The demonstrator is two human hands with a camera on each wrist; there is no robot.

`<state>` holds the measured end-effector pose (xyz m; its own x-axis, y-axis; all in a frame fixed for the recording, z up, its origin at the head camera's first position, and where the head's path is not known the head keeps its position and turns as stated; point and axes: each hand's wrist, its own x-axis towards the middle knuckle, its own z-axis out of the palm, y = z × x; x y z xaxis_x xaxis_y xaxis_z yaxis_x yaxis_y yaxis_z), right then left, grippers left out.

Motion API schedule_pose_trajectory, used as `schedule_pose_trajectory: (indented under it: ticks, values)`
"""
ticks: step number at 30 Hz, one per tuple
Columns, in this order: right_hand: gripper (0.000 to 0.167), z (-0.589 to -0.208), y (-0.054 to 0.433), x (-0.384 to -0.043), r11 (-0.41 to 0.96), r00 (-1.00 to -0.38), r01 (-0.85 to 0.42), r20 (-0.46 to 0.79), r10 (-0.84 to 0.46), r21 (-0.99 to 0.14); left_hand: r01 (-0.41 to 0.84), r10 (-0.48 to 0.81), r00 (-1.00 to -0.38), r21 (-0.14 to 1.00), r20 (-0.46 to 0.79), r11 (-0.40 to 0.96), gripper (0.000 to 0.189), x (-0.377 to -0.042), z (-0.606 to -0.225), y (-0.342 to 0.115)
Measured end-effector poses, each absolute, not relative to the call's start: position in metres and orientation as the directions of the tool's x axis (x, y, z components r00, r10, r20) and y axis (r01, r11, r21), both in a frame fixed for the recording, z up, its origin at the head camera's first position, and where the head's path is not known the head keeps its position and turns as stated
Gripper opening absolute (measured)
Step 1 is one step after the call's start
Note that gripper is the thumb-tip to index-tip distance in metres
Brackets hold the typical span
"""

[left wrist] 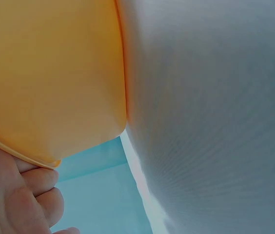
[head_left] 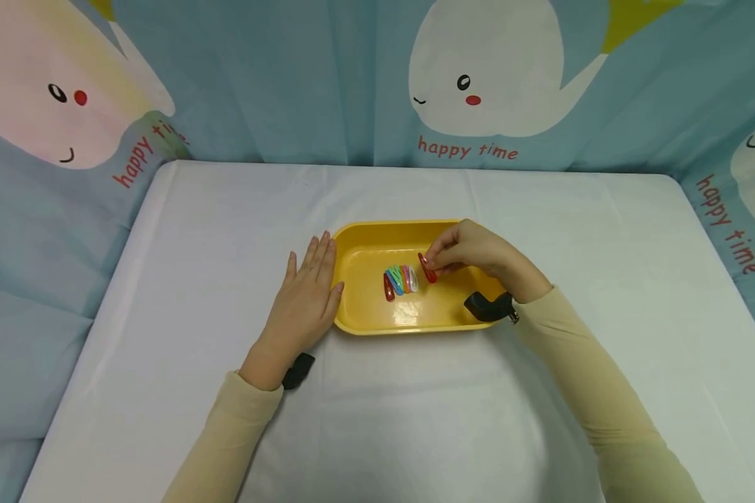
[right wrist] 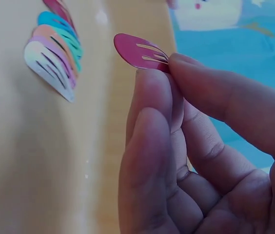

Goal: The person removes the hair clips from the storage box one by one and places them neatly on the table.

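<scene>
Between thumb and fingertips, my right hand [head_left: 472, 248] pinches a red snap hair clip [right wrist: 140, 51] over the right half of a yellow tray [head_left: 365, 318]. A row of overlapping snap hair clips [head_left: 401, 279] in several colours lies on the tray's floor, left of the held one. In the right wrist view the row runs from a white clip [right wrist: 47, 68] through purple, orange, green and blue to a red clip [right wrist: 59, 10]. My left hand [head_left: 305, 297] rests with straight fingers along the tray's left end, touching the rim [left wrist: 25, 158].
The tray stands on a table with a white cloth [head_left: 377, 419]. Blue curtains [head_left: 277, 84] printed with whales hang behind and at both sides. A black wrist camera [head_left: 489, 307] on the right wrist overlaps the tray's front right corner in the head view.
</scene>
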<state>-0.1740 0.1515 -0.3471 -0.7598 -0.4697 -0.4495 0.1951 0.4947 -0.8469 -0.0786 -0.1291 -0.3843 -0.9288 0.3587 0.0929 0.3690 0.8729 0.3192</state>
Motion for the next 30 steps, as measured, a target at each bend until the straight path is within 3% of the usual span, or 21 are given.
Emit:
schedule_pose_trajectory:
  ticks: [21, 30]
  values:
    - [0.016, -0.339, 0.176, -0.165, 0.387, -0.812, 0.173, -0.354, -0.463, -0.906, 0.377, 0.363, -0.926, 0.314, 0.104, 0.871, 0.063, -0.078, -0.385, -0.130]
    - [0.008, -0.338, 0.186, -0.160, 0.342, -0.834, 0.155, -0.309, -0.458, -0.927, 0.373, 0.362, -0.927, 0.320, 0.097, 0.871, 0.063, -0.079, -0.386, -0.129]
